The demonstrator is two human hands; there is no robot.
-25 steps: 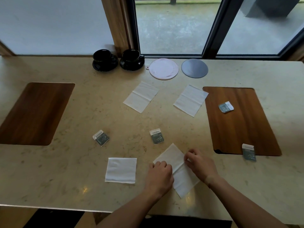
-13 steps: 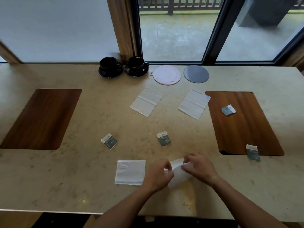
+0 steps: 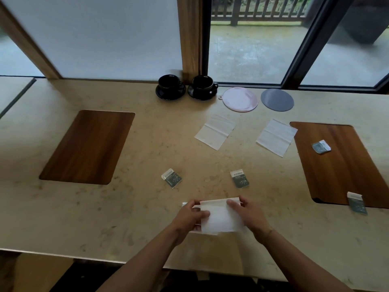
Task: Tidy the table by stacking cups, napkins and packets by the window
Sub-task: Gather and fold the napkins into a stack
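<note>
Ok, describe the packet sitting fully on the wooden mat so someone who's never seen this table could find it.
Start at the wooden mat on the right of the table. Near its far edge, wholly on the wood, lies a small teal packet with a white end. The other packet there overhangs the mat's near edge, and the other two lie on bare stone.
</note>
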